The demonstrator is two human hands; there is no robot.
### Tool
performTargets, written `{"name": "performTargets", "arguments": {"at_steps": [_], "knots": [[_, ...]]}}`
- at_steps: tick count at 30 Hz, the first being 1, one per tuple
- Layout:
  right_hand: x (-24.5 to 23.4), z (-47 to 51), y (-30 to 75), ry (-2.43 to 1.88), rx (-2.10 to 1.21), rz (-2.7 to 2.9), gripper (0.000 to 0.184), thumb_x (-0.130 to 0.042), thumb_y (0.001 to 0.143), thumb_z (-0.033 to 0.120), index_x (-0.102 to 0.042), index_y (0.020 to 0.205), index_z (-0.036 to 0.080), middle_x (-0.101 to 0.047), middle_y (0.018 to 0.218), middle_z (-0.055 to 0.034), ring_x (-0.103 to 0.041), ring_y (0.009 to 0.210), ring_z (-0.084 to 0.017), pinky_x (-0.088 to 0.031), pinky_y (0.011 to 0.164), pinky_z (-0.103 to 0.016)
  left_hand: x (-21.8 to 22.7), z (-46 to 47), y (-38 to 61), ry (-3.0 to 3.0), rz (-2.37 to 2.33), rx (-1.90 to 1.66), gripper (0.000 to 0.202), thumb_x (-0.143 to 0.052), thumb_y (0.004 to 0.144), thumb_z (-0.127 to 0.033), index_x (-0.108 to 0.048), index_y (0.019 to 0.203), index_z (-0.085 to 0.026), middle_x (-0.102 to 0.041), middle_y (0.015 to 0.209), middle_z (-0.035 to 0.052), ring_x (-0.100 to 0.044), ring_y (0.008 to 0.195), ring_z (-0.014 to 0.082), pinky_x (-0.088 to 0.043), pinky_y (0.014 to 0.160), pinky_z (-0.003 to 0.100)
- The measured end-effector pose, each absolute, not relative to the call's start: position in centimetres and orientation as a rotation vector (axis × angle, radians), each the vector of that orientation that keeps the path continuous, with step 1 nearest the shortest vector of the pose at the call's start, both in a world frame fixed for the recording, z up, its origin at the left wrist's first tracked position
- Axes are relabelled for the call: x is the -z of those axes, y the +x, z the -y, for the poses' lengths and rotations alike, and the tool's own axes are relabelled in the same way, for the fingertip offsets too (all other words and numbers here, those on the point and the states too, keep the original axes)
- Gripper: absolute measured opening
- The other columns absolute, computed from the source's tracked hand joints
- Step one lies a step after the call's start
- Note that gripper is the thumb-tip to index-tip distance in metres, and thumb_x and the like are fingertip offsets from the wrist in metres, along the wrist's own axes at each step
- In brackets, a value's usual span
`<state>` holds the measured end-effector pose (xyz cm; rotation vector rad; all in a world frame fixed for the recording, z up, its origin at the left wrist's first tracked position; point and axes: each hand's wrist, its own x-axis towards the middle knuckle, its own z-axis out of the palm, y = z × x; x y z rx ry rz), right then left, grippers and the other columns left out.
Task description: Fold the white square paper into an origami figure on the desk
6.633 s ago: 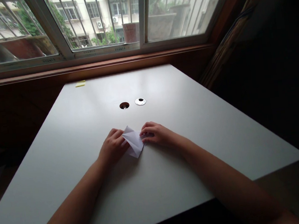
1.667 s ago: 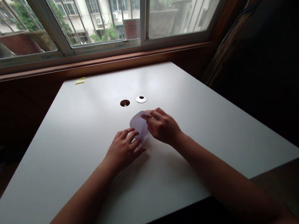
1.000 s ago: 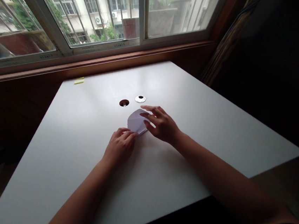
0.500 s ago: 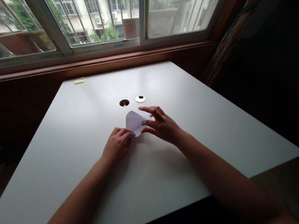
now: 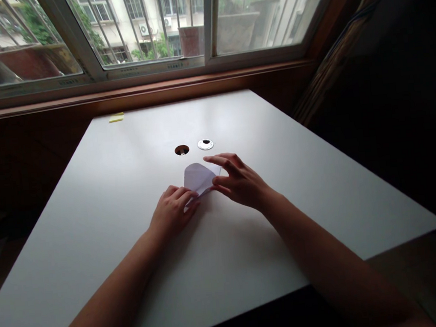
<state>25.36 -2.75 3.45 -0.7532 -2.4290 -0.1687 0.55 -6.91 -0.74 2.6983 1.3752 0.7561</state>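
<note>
A small folded white paper (image 5: pixel 197 178) lies on the white table (image 5: pixel 128 192), just in front of me. My left hand (image 5: pixel 173 211) rests at the paper's near left corner, fingers curled and pressing its edge down. My right hand (image 5: pixel 237 182) lies over the paper's right side with the fingers spread; thumb and forefinger touch the fold. The right part of the paper is hidden under that hand.
A round cable hole (image 5: pixel 182 150) and its loose white cap (image 5: pixel 205 144) sit just beyond the paper. A yellow sticky note (image 5: pixel 116 118) lies at the table's far left corner. A barred window (image 5: pixel 151 26) runs behind; dark curtains hang at right.
The paper was turned and shifted away from me since the earliest frame. In the last second my right fingers slid down its right edge and my left hand barely moved.
</note>
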Motion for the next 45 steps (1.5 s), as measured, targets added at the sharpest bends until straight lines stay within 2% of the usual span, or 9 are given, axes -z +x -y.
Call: {"name": "performTargets", "arguments": {"at_steps": [4,7,13,18,24,33,37,41,45], "knots": [[-3.6,3.0,25.2,-0.721,0.142,2.439,0.010,-0.062,0.092,0.026,-0.064,0.083,0.021,-0.041,0.150,-0.0058,-0.039,0.132,-0.030,-0.054,0.100,-0.052,0.9,6.9,0.8,2.756,-1.389,-0.745,0.032,-0.059,0.093,-0.040,-0.066,0.121,-0.026,-0.066,0.103,0.0070,-0.051,0.092,0.0236,-0.049,0.084,0.040],[-3.6,3.2,24.9,-0.688,0.109,2.453,0.010,-0.062,0.092,0.026,-0.065,0.083,0.021,-0.041,0.150,-0.0047,-0.038,0.132,-0.029,-0.055,0.099,-0.051,1.0,7.0,1.0,2.757,-1.362,-0.786,0.023,-0.060,0.093,-0.039,-0.072,0.110,-0.028,-0.065,0.100,0.0065,-0.051,0.092,0.0228,-0.049,0.082,0.039],[-3.3,3.3,24.4,-0.690,0.082,2.457,0.009,-0.062,0.091,0.026,-0.065,0.084,0.023,-0.039,0.150,-0.0034,-0.037,0.133,-0.030,-0.056,0.097,-0.053,1.2,6.8,1.2,2.683,-1.263,-0.852,0.018,-0.057,0.095,-0.031,-0.074,0.096,-0.024,-0.067,0.093,0.0063,-0.052,0.087,0.0206,-0.051,0.079,0.037],[-3.3,3.3,24.1,-0.717,0.121,2.450,0.010,-0.059,0.093,0.024,-0.065,0.086,0.021,-0.037,0.152,-0.0053,-0.037,0.132,-0.030,-0.055,0.097,-0.052,1.0,6.8,1.3,2.651,-1.269,-0.783,0.016,-0.061,0.092,-0.034,-0.072,0.099,-0.024,-0.066,0.098,0.0061,-0.053,0.092,0.0217,-0.052,0.084,0.039],[-3.4,3.5,23.9,-0.782,0.152,2.435,0.010,-0.058,0.092,0.018,-0.066,0.087,0.022,-0.035,0.155,-0.0028,-0.037,0.132,-0.031,-0.053,0.098,-0.054,1.0,6.9,1.3,2.667,-1.267,-0.789,0.015,-0.067,0.088,-0.031,-0.070,0.100,-0.023,-0.066,0.098,0.0065,-0.053,0.091,0.0224,-0.052,0.082,0.039],[-3.6,3.7,23.8,-0.880,0.202,2.424,0.014,-0.053,0.092,0.014,-0.065,0.086,0.019,-0.033,0.156,-0.0040,-0.038,0.130,-0.032,-0.053,0.096,-0.053,0.9,6.7,1.1,2.626,-1.278,-0.817,0.011,-0.056,0.094,-0.025,-0.066,0.096,-0.020,-0.067,0.097,0.0060,-0.053,0.089,0.0212,-0.050,0.081,0.036],[-3.5,3.7,23.8,-0.937,0.223,2.441,0.014,-0.053,0.091,0.015,-0.065,0.087,0.020,-0.036,0.155,-0.0036,-0.046,0.122,-0.032,-0.055,0.087,-0.051,1.1,6.6,1.1,2.611,-1.291,-0.829,0.012,-0.053,0.095,-0.023,-0.062,0.103,-0.020,-0.067,0.097,0.0061,-0.055,0.088,0.0208,-0.050,0.080,0.035],[-3.3,3.6,23.8,-1.000,0.230,2.502,0.016,-0.050,0.092,0.016,-0.066,0.090,0.018,-0.041,0.152,-0.0065,-0.057,0.103,-0.026,-0.054,0.076,-0.045,1.3,6.5,1.1,2.619,-1.283,-0.829,0.022,-0.055,0.094,-0.019,-0.059,0.115,-0.020,-0.068,0.098,0.0056,-0.056,0.088,0.0203,-0.049,0.080,0.035],[-3.1,3.5,23.9,-1.058,0.238,2.543,0.017,-0.051,0.093,0.019,-0.067,0.095,0.018,-0.050,0.144,-0.0083,-0.061,0.094,-0.023,-0.051,0.069,-0.038,1.4,6.3,1.1,2.654,-1.312,-0.762,0.028,-0.054,0.096,-0.020,-0.057,0.123,-0.022,-0.067,0.104,0.0062,-0.055,0.091,0.0213,-0.049,0.084,0.037]]}}
